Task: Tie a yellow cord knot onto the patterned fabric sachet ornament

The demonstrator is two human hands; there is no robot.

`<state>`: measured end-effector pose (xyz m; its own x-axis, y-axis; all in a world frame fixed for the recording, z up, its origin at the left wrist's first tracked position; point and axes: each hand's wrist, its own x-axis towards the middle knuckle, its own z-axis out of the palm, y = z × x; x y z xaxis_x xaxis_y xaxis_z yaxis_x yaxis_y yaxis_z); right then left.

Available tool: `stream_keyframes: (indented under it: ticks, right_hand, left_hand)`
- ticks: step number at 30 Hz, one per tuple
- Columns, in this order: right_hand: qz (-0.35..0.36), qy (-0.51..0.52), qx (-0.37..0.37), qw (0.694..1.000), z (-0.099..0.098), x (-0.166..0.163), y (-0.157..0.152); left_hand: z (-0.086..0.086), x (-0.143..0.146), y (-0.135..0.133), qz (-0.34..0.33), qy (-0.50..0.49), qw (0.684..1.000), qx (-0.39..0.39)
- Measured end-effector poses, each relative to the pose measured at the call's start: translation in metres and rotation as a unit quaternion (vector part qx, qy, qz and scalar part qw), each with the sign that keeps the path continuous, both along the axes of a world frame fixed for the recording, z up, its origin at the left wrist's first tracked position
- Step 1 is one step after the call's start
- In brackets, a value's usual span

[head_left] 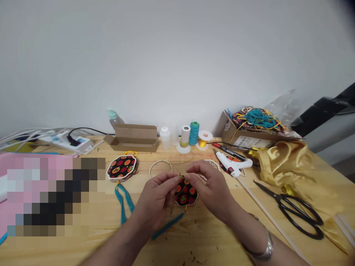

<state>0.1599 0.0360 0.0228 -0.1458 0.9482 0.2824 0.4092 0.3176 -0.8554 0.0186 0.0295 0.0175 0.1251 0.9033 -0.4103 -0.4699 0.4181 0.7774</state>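
Note:
Both hands meet over the wooden table [210, 236] at a small black fabric ornament [186, 194] with red and orange dots. My left hand [158, 197] pinches its upper left edge, fingers closed. My right hand [209, 184] pinches the top of the ornament, where a thin yellow thread shows. A teal tassel strand [166, 227] trails from under the ornament toward me. A second, similar ornament [122, 167] with a yellow loop and a teal tassel [123, 199] lies to the left.
A wooden ring [161, 168] lies behind my hands. Thread spools [194, 133], a white bottle [165, 138] and a cardboard box [133, 137] stand at the back. A glue gun [233, 164], black scissors [296, 208], gold cloth [285, 162] and a box of scraps [255, 125] sit right.

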Motion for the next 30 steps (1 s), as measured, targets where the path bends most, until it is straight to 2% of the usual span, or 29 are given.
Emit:
stream_keyframes:
  ticks: [3,6,11,14,21,30]
  right_hand:
    - [0.059,0.131,-0.157,0.977,-0.007,-0.006,0.004]
    - [0.075,0.182,-0.207,0.958,-0.004,-0.011,0.003]
    - [0.051,0.114,-0.214,0.969,0.011,-0.009,0.003]
    - [0.04,0.115,-0.228,0.966,0.014,-0.009,0.006]
    - [0.022,0.079,-0.161,0.984,0.001,-0.007,0.013]
    - [0.022,0.098,-0.192,0.976,-0.01,0.002,0.013]
  left_hand:
    - [0.001,0.001,-0.001,0.0,0.001,1.0,0.002]
    - [0.002,0.001,-0.003,-0.009,0.011,1.0,0.012]
    - [0.002,0.0,-0.006,-0.045,0.051,0.996,0.052]
    - [0.002,-0.001,-0.005,-0.051,0.06,0.994,0.069]
    - [-0.001,0.001,-0.003,-0.029,0.086,0.994,0.06]
    - [-0.006,0.006,-0.004,-0.069,0.056,0.995,0.049]
